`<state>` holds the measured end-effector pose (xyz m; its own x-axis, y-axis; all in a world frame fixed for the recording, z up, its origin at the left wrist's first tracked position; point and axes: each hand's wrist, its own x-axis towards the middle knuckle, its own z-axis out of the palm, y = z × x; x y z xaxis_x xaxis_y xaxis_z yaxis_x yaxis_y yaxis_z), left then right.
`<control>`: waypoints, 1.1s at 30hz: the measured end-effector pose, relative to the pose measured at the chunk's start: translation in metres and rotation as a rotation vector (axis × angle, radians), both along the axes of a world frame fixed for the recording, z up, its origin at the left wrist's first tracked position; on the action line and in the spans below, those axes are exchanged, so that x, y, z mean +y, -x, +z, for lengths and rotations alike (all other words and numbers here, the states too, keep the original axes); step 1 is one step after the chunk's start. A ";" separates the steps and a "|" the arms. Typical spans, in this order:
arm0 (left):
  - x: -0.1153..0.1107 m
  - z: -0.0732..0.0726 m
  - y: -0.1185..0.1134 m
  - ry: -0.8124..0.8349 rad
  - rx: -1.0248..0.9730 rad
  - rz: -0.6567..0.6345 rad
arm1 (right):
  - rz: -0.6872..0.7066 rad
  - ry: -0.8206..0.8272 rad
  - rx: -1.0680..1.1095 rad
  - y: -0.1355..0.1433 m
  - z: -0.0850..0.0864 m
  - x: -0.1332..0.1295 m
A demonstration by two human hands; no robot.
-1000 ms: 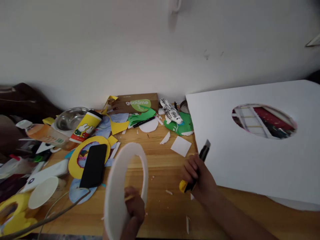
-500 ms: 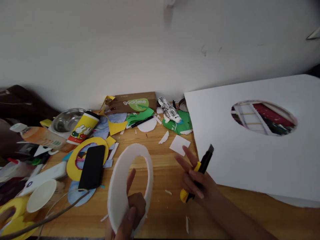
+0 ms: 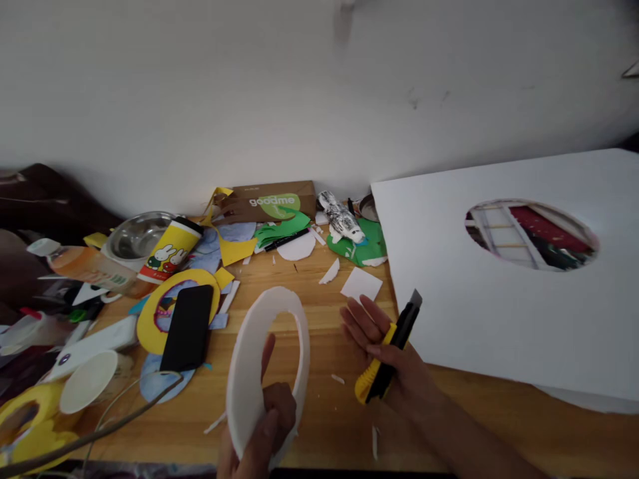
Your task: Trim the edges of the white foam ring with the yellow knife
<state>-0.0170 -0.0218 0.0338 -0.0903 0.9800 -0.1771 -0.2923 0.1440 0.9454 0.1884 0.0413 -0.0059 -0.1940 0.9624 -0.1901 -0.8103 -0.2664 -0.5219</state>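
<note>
My left hand (image 3: pixel 272 416) grips the lower part of a thick white foam ring (image 3: pixel 244 369), holding it upright above the wooden table with the index finger showing through the hole. To the right, my right hand (image 3: pixel 394 372) is turned palm up. Across its palm lies a yellow and black utility knife (image 3: pixel 392 352), pinned under the thumb while the other fingers stretch out toward the upper left. The knife's blade is out and points up and right. Beyond the right fingers lies a square white piece (image 3: pixel 362 285).
A large white board (image 3: pixel 499 319) with an oval hole covers the right side. On the left are a black phone (image 3: pixel 188 329), a yellow ring (image 3: pixel 147 326), a printed cup (image 3: pixel 170 251), a bottle (image 3: pixel 90 266) and a cable (image 3: pixel 124 422). Foam scraps (image 3: pixel 338 379) dot the wooden table (image 3: pixel 324 432).
My right hand has rolled palm up and its fingers have straightened, with the knife now lying across the palm. The foam ring stays in my left hand; the view has shifted slightly.
</note>
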 end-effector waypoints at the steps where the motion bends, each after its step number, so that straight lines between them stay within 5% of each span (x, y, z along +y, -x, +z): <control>1: 0.000 0.000 0.000 -0.003 0.003 -0.005 | -0.013 0.000 0.018 0.000 0.000 0.000; 8: 0.002 0.003 -0.002 0.006 0.013 0.002 | 0.170 -0.096 0.272 0.002 -0.003 -0.004; 15: 0.002 0.017 -0.012 0.021 -0.010 -0.004 | 0.296 -0.111 0.302 0.001 -0.004 -0.011; 23: -0.002 0.007 -0.014 0.041 -0.059 -0.096 | 0.270 -0.067 0.184 0.004 0.000 -0.011; 29: 0.003 0.013 -0.017 0.092 0.235 -0.040 | 0.266 -0.032 0.113 0.009 0.010 -0.012; 33: 0.006 0.019 -0.017 0.111 0.240 -0.020 | 0.292 -0.016 0.149 0.009 0.014 -0.013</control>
